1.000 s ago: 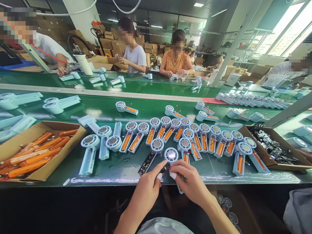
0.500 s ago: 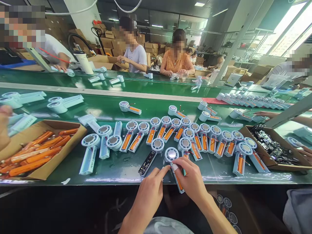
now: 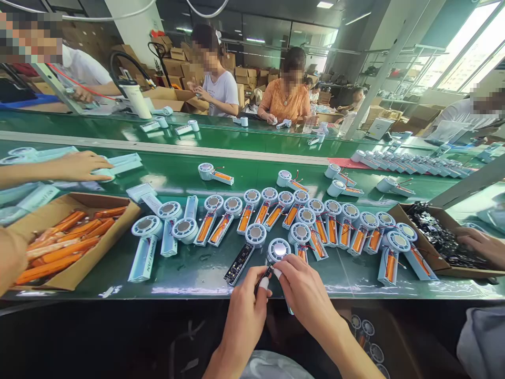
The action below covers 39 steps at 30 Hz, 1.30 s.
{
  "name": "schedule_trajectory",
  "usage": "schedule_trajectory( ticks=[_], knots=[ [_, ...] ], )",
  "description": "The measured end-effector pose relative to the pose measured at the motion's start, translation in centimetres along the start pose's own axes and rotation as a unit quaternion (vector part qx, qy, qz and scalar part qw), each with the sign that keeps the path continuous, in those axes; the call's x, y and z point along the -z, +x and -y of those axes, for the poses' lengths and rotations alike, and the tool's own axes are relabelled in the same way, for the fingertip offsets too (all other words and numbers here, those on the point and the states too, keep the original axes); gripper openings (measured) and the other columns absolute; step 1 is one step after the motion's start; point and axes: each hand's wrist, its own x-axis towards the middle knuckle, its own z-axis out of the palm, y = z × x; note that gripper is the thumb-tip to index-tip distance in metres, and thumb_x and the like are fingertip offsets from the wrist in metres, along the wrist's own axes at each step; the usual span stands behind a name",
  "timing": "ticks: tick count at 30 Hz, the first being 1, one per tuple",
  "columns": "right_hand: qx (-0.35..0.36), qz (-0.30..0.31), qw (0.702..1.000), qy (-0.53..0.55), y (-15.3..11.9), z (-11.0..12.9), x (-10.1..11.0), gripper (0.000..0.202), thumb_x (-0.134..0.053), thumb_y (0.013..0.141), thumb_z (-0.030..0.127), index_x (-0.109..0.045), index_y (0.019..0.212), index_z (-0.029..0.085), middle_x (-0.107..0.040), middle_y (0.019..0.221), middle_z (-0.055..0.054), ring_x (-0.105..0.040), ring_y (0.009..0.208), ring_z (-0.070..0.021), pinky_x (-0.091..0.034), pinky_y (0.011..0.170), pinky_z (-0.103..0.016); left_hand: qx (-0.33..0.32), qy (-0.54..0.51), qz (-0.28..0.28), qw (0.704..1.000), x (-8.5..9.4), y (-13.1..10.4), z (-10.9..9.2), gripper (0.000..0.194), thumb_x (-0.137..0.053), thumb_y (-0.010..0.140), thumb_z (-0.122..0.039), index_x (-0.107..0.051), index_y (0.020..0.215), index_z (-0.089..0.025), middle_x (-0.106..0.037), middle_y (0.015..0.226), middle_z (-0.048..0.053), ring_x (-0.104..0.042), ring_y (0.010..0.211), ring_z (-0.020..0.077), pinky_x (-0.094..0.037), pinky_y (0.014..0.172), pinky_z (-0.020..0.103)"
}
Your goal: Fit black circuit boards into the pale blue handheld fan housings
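Note:
My left hand (image 3: 248, 310) pinches a small dark board (image 3: 263, 281) between thumb and fingers, just below a round fan head. Close beside it, my right hand (image 3: 305, 287) is closed at the upper end of a light blue fan (image 3: 279, 249), fingertips meeting near the board. The fan's handle runs under my right hand and is mostly hidden. White covers show on a thumb of each hand. Left of my hands lies another fan (image 3: 255, 235) with a black circuit board (image 3: 239, 263) along its handle. Several fans with orange cells (image 3: 358, 239) stand in rows behind.
A carton of orange cells (image 3: 74, 279) is at the left, with a person's arm (image 3: 51, 169) reaching above it. At the right, a co-worker's hand (image 3: 479, 243) is in a carton of black boards (image 3: 465, 268). More people sit across the green belt (image 3: 252, 142).
My left hand has turned and now holds the dark board. My right hand has shifted slightly over the fan handle. A person's arm has reached in at left, another hand into the right carton.

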Motion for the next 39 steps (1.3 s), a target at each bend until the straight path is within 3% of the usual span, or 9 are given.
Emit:
schedule_trajectory(
  ticks=[6,11,15,18,27,30,34,37,39],
  knots=[
    [-0.026,-0.007,0.997,0.071,0.3,0.3,-0.2,0.025,-0.044,0.096,0.007,-0.065,0.095,0.020,-0.066,0.093,-0.007,-0.061,0.080,-0.0208,-0.045,0.068,-0.029,-0.068,0.052,-0.052,0.995,-0.5,-0.2,0.6,0.039,-0.039,0.091,-0.022,-0.067,0.117,-0.018,-0.076,0.114,0.012,-0.075,0.096,0.0260,-0.059,0.086,0.039],
    [-0.025,-0.012,0.971,0.238,0.9,-1.6,-0.1,0.022,-0.053,0.095,0.012,-0.069,0.108,0.019,-0.066,0.092,-0.005,-0.062,0.080,-0.0176,-0.049,0.074,-0.028,-0.039,0.000,0.024,0.999,1.0,0.8,0.3,0.038,-0.043,0.093,-0.027,-0.070,0.118,-0.018,-0.076,0.116,0.011,-0.075,0.084,0.0223,-0.060,0.080,0.034],
    [0.001,0.013,0.959,0.282,1.1,-2.4,0.3,0.024,-0.053,0.098,0.017,-0.075,0.106,0.021,-0.067,0.094,-0.006,-0.065,0.084,-0.0181,-0.051,0.076,-0.029,-0.028,-0.051,0.078,0.995,1.9,1.5,0.1,0.034,-0.048,0.094,-0.031,-0.072,0.115,-0.022,-0.077,0.103,0.006,-0.072,0.075,0.0178,-0.060,0.072,0.028],
    [-0.012,0.006,0.954,0.300,1.0,-2.2,0.1,0.024,-0.055,0.096,0.017,-0.078,0.100,0.022,-0.067,0.093,-0.006,-0.065,0.084,-0.0182,-0.051,0.074,-0.028,-0.026,-0.059,0.083,0.994,2.0,1.7,0.2,0.033,-0.048,0.094,-0.030,-0.072,0.116,-0.022,-0.075,0.090,0.004,-0.070,0.071,0.0171,-0.059,0.068,0.026],
    [-0.044,-0.008,0.963,0.266,1.0,-1.7,-0.8,0.021,-0.057,0.095,0.021,-0.078,0.099,0.022,-0.062,0.089,-0.005,-0.060,0.078,-0.0169,-0.048,0.068,-0.027,-0.061,-0.011,0.071,0.996,2.5,1.9,0.2,0.032,-0.048,0.094,-0.028,-0.074,0.112,-0.023,-0.074,0.077,0.002,-0.067,0.066,0.0165,-0.054,0.065,0.024],
    [-0.061,-0.003,0.951,0.303,1.2,-2.1,-0.6,0.019,-0.060,0.094,0.026,-0.078,0.098,0.021,-0.062,0.088,-0.004,-0.059,0.076,-0.0164,-0.047,0.066,-0.027,-0.051,-0.019,0.093,0.994,2.9,2.1,-0.3,0.031,-0.048,0.093,-0.027,-0.074,0.112,-0.024,-0.075,0.085,0.002,-0.068,0.069,0.0161,-0.053,0.063,0.023],
    [-0.045,0.036,0.933,0.356,1.4,-2.8,0.1,0.029,-0.054,0.100,0.039,-0.076,0.097,0.021,-0.065,0.093,-0.004,-0.061,0.086,-0.0183,-0.047,0.077,-0.029,-0.025,-0.029,0.098,0.994,3.1,2.3,-0.7,0.032,-0.047,0.095,-0.030,-0.070,0.117,-0.024,-0.076,0.094,0.003,-0.069,0.070,0.0162,-0.053,0.063,0.025],
    [-0.083,0.010,0.943,0.323,1.1,-2.5,0.4,0.042,-0.044,0.103,0.046,-0.074,0.091,0.019,-0.061,0.080,-0.002,-0.055,0.073,-0.0157,-0.043,0.067,-0.026,-0.002,-0.028,0.079,0.996,2.9,2.1,-0.9,0.032,-0.048,0.094,-0.034,-0.069,0.116,-0.023,-0.075,0.091,0.004,-0.069,0.069,0.0177,-0.056,0.065,0.028],
    [-0.116,0.020,0.944,0.308,0.7,-1.9,0.5,0.045,-0.043,0.102,0.050,-0.072,0.090,0.018,-0.056,0.069,0.001,-0.049,0.065,-0.0139,-0.039,0.060,-0.025,0.006,-0.051,0.071,0.996,2.7,1.6,-1.0,0.033,-0.050,0.093,-0.036,-0.068,0.117,-0.023,-0.075,0.103,0.007,-0.071,0.076,0.0192,-0.059,0.069,0.030]
  ],
)
